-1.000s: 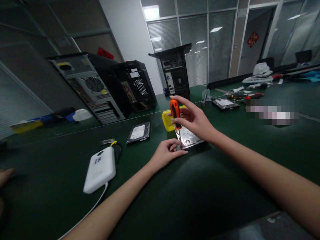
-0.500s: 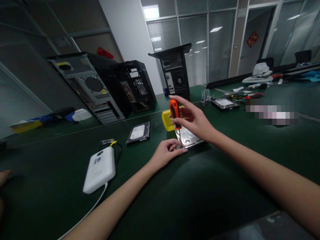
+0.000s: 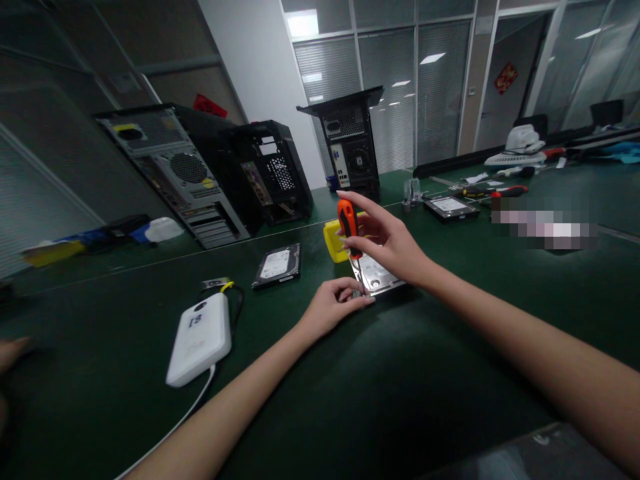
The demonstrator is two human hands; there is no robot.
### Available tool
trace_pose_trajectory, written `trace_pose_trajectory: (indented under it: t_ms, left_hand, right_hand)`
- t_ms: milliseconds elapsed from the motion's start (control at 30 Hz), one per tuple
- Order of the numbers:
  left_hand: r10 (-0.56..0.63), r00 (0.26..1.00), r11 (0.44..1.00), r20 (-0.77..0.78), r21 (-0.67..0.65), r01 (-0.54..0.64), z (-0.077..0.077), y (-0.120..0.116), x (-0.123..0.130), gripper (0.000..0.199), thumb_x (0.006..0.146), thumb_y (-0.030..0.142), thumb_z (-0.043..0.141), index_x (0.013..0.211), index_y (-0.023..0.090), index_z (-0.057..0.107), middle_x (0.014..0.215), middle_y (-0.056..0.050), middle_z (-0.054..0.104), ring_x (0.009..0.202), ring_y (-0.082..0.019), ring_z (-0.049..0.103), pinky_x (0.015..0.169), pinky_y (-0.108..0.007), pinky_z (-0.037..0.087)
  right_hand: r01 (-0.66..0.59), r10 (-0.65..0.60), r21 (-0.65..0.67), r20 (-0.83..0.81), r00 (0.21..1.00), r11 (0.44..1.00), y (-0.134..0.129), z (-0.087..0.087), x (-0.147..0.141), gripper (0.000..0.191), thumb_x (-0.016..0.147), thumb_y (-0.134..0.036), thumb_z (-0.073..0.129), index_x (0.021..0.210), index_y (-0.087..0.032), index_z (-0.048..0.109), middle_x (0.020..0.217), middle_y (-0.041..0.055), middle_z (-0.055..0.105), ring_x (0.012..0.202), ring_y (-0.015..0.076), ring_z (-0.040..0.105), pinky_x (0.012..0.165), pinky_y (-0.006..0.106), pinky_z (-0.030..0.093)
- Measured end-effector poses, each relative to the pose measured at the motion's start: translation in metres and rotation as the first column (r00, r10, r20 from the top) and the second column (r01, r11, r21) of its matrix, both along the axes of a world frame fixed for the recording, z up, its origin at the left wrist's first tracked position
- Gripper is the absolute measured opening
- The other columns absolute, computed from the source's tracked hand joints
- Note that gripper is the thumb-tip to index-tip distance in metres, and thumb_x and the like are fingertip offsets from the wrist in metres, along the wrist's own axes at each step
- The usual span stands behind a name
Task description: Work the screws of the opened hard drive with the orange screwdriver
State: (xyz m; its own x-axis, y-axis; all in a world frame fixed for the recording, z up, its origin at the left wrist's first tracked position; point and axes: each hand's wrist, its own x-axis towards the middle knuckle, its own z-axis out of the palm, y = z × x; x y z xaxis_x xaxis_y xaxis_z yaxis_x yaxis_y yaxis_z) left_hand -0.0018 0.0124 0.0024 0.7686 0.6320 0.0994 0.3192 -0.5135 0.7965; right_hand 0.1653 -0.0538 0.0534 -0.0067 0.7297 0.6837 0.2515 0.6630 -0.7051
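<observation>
An orange and black screwdriver [image 3: 349, 220] stands almost upright in my right hand [image 3: 393, 243], its handle held between thumb and fingers. Its shaft reaches down to the near-left corner of a silver hard drive [image 3: 379, 275] lying on the green table. My left hand [image 3: 334, 303] grips that same corner, fingers curled and thumb along the near edge, close to the screwdriver tip. The tip's exact contact is too small to make out. My right hand covers part of the drive. Just behind it is a yellow plastic object [image 3: 334, 241], partly hidden by the fingers.
A second hard drive [image 3: 277, 264] and a white power bank [image 3: 201, 339] with a cable lie to the left. Computer cases [image 3: 193, 173] stand behind. Another drive [image 3: 451, 207] and pliers [image 3: 500, 192] lie at right. Another person's hand [image 3: 14, 352] shows at the left edge.
The screwdriver handle has shifted very slightly to the left. At the left edge, the other person's hand reaches a little further in. My left hand stays in place.
</observation>
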Motion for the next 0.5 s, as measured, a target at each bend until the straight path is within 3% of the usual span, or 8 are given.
trace_pose_trajectory:
  t_ms: [333, 500]
  left_hand:
    - [0.002, 1.000, 1.000, 0.012, -0.026, -0.001, -0.0045, 0.0036, -0.0009, 0.037, 0.067, 0.042, 0.076, 0.089, 0.014, 0.068, 0.058, 0.007, 0.035, 0.057, -0.010, 0.034, 0.056, -0.022, 0.026]
    - [0.004, 1.000, 1.000, 0.002, -0.018, -0.004, -0.0032, 0.0024, -0.0003, 0.037, 0.068, 0.043, 0.075, 0.089, 0.013, 0.068, 0.057, 0.008, 0.034, 0.056, -0.010, 0.033, 0.056, -0.022, 0.026]
  right_hand:
    - [0.020, -0.020, 0.015, -0.005, 1.000, 1.000, 0.0039, -0.0021, 0.0003, 0.066, 0.080, -0.020, 0.058, 0.142, -0.030, 0.037, 0.118, 0.0037, 0.062, 0.091, 0.0160, 0.063, 0.080, 0.029, 0.056]
    - [0.039, -0.040, 0.064, 0.005, 0.999, 0.997, 0.0078, -0.0052, 0.0013, 0.062, 0.081, -0.022, 0.060, 0.139, -0.027, 0.037, 0.105, 0.0040, 0.061, 0.087, 0.0157, 0.061, 0.078, 0.030, 0.056]
